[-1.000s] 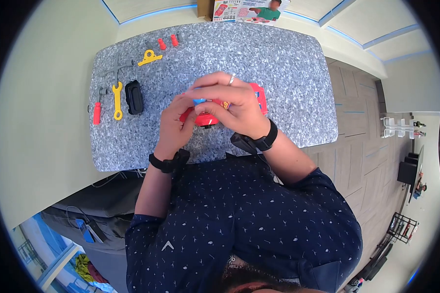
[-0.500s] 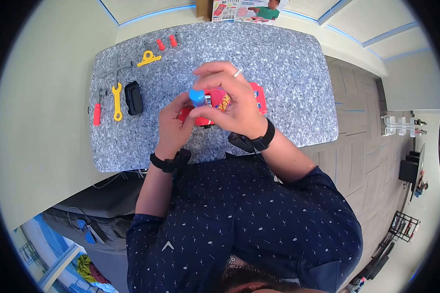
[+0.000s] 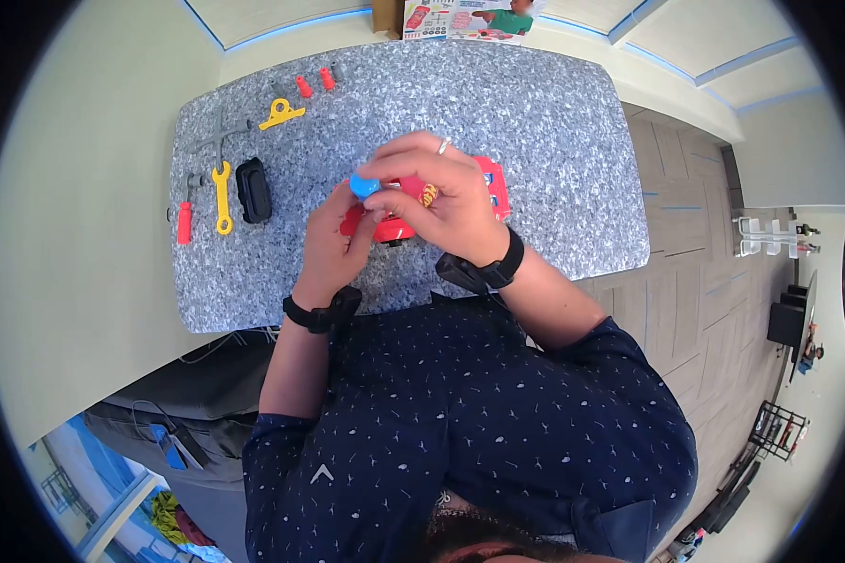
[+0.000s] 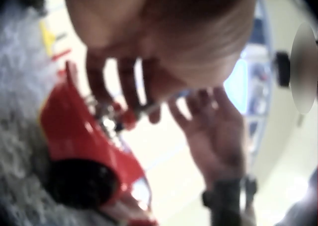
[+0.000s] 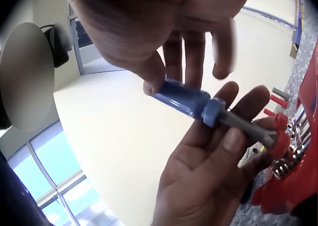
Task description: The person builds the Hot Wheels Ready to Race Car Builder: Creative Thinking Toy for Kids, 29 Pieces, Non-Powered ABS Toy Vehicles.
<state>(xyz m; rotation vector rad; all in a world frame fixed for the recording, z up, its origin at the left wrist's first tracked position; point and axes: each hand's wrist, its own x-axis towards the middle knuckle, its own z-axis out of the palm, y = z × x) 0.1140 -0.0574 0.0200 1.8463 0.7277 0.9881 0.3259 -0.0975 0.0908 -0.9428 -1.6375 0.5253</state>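
A blue-handled screwdriver [image 5: 186, 99] slants down to a red plastic piece [image 5: 280, 144] by the chrome engine of a red toy car [image 3: 394, 231]. My right hand [image 3: 446, 199] pinches the handle's end between thumb and fingers. My left hand [image 3: 331, 239] is around the grey shaft [image 5: 246, 127], its thumb on one side and fingers on the other. In the left wrist view the toy car [image 4: 82, 131] stands on its black wheel [image 4: 82, 184], and the right hand [image 4: 216, 131] reaches the screwdriver from beyond. Both hands hide part of the car in the head view.
On the speckled table [image 3: 554, 122], left of the hands, lie a black tray-like part [image 3: 253, 190], a yellow wrench [image 3: 222, 199], a red-handled tool [image 3: 185, 223], a grey cross-shaped tool [image 3: 220, 138], a yellow part [image 3: 281, 114] and small red pieces [image 3: 304, 86]. A printed box [image 3: 465, 19] stands behind.
The right fingers spread off the blue handle half a second ago and now pinch it again. The handle's end has shifted slightly left. The left hand stays nearly in place.
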